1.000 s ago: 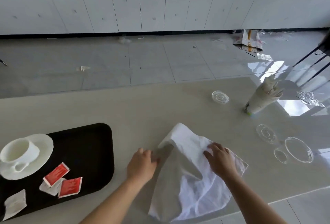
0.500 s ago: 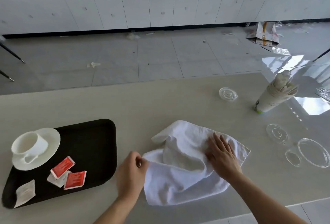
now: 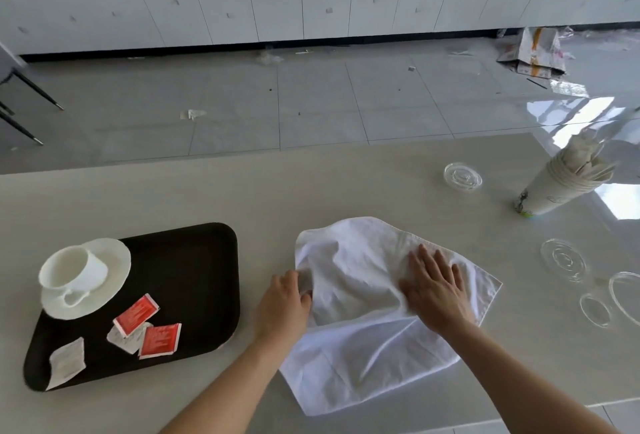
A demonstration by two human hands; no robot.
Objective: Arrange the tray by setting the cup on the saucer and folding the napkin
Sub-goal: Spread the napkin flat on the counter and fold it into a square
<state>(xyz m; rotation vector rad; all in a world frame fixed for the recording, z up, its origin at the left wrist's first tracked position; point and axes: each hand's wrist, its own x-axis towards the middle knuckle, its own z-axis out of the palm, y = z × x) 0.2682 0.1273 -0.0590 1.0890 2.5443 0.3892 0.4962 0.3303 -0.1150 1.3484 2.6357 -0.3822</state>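
Pressing napkin (image 3: 360,281), right hand (image 3: 434,290) flat

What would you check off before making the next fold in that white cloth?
1. Cup sits on saucer: ok.
2. Right hand flat, pinning the napkin: ok.
3. Left hand grips the napkin's left edge: ok.
4. Napkin lies smooth: not ok, wrinkled and bunched.
5. Edges line up: not ok, the upper layer sits askew.
6. Free space on the tray for the napkin: ok.
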